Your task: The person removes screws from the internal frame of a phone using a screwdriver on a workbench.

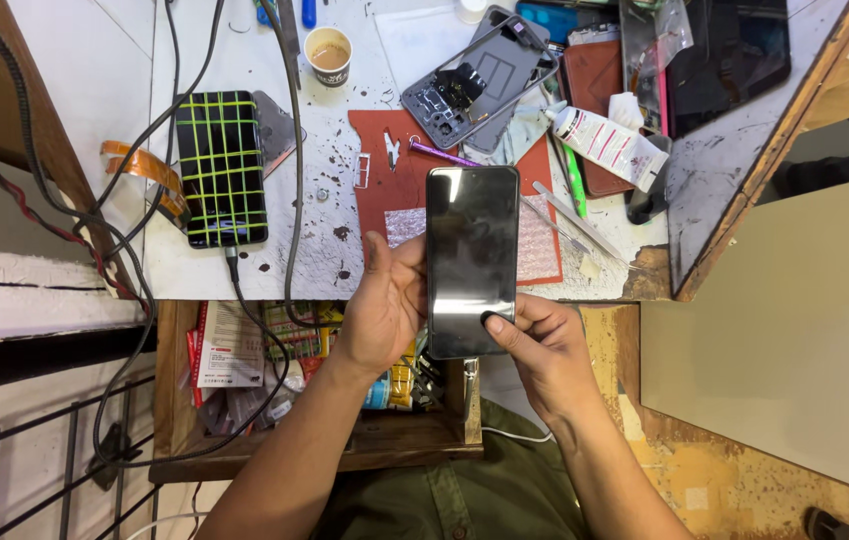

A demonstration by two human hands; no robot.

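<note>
A paper cup (328,55) of brown drink stands far left on the table (324,260). Both hands hold a glossy black smartphone (471,258) near the table's edge: the left hand (384,305) has its grip clenched on the side, and the right hand (536,350) grasps the lower end, thumb on the glass.

A phone (222,168) with green grid lines lies on the bench (244,70), cabled. A paper cup (328,54) stands beyond it. A white tube (606,140) lies near a red mat (384,150).

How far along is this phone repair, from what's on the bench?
Looks done: the black phone appears closed, its dark screen in place. In hand: the left hand grips its edge while the right hand presses a thumb near the bottom. Apparently left: a grey phone frame lies open, and the screen is unlit.
</note>
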